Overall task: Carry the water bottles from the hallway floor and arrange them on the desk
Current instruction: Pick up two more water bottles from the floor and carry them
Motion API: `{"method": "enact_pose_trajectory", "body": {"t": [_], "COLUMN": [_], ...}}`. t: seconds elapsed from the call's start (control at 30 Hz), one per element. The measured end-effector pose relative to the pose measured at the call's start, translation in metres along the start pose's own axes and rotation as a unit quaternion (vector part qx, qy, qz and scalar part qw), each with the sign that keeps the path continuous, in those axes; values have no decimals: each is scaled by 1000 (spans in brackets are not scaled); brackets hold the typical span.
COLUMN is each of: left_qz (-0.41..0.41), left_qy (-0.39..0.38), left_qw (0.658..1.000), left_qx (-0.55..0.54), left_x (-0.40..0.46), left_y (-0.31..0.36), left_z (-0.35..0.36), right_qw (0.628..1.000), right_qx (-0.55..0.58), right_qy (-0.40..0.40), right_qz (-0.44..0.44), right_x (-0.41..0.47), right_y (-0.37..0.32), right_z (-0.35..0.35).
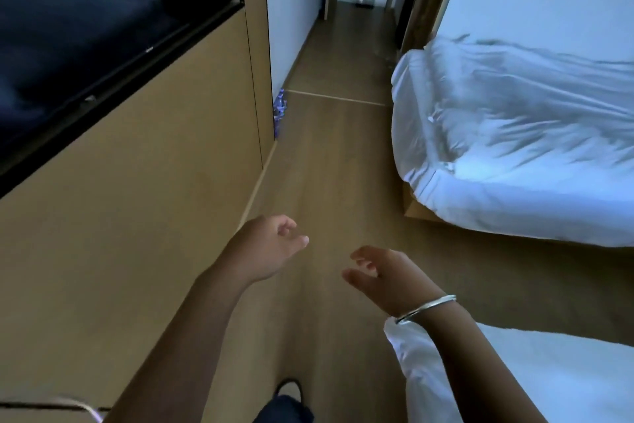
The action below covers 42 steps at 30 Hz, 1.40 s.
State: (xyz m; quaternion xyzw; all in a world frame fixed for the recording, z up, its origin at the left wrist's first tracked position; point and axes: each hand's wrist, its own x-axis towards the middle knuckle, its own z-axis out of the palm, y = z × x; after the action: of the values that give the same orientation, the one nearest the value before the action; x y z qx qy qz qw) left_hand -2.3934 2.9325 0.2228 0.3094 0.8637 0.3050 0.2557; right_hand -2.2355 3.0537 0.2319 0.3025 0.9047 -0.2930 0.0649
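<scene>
The water bottles (279, 109) stand on the hallway floor (329, 162), tucked behind the wall panel's (164, 162) corner, well ahead. Our left hand (266, 247) and right hand (384, 276) hang loosely open, empty. We judge this the approach; next, walk up, crouch, grip.

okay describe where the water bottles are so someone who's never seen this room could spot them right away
Start at the big dark TV set in the tan wood wall panel on the left. Follow that panel to its far edge; the water bottles stand on the floor against the white wall just behind it. Their blue-purple labels are the only bright colour along that brown floor.
</scene>
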Motion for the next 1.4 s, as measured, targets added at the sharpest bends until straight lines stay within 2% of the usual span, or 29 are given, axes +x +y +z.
{"method": "enact_pose_trajectory", "body": {"t": [0.3, 0.53, 0.87, 1.13, 1.4], "left_qz": [-7, -16, -29, -51, -40], "left_qy": [-35, -39, -8, -10, -11], "left_qw": [999, 999, 999, 999, 999], "left_qx": [21, 22, 12, 3, -12], "left_x": [153, 289, 516, 656, 844], "left_y": [8, 27, 98, 109, 118], "left_z": [-42, -56, -86, -106, -148], "right_qw": [1000, 1000, 1000, 997, 999], "right_qx": [-10, -5, 6, 39, 20], "right_qy": [-7, -29, 1, -55, -30], "right_qz": [10, -4, -21, -42, -33], "right_x": [151, 285, 507, 650, 826], "right_y": [-13, 5, 43, 50, 45], "right_z": [-41, -81, -197, -241, -290]}}
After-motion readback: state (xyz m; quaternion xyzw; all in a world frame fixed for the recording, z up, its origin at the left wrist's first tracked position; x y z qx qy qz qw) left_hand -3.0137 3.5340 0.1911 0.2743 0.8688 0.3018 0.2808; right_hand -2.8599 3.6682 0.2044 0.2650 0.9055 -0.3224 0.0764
